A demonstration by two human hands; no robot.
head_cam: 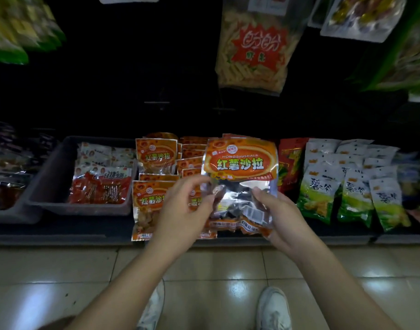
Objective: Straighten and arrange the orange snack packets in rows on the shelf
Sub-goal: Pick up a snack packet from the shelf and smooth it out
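Note:
I hold one orange snack packet (240,163) upright above the low shelf (61,234), label facing me. My left hand (182,208) pinches its lower left edge and my right hand (279,217) grips its lower right corner. Beneath and behind it lie several more orange packets: one flat at the front left (148,206), one standing behind it (156,156), and a leaning stack (191,160) further back. Others under my hands are partly hidden.
A grey tub (49,184) of red snack packs sits left of the orange packets. A red packet (290,163) and white-green bags (347,184) lie to the right. A yellow bag (254,48) hangs above. Tiled floor and my shoes lie below.

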